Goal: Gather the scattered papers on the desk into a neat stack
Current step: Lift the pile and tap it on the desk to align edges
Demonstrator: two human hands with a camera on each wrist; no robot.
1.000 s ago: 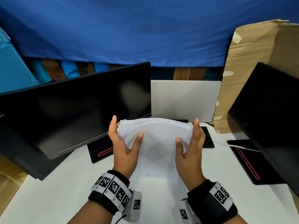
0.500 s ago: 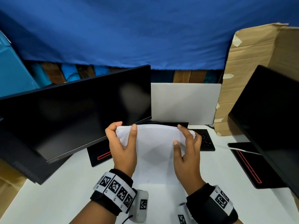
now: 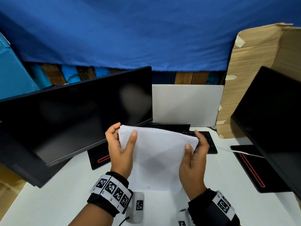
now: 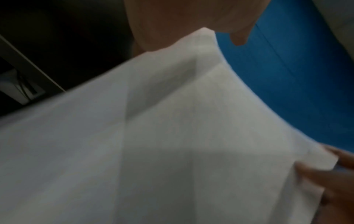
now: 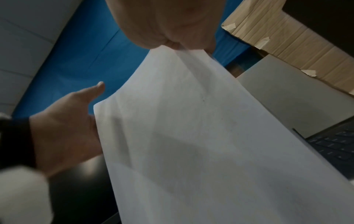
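Both hands, left hand (image 3: 119, 152) and right hand (image 3: 193, 162), gripped a thin, bowed sheaf of white papers (image 3: 158, 154) upright before the keyboard (image 3: 209, 142), fingers curled round its sides.

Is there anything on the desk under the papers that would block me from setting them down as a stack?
Nothing visible does. Both the left hand and the right hand grip the papers, and the white desk in front of them looks bare. The keyboard lies farther back, behind the papers.
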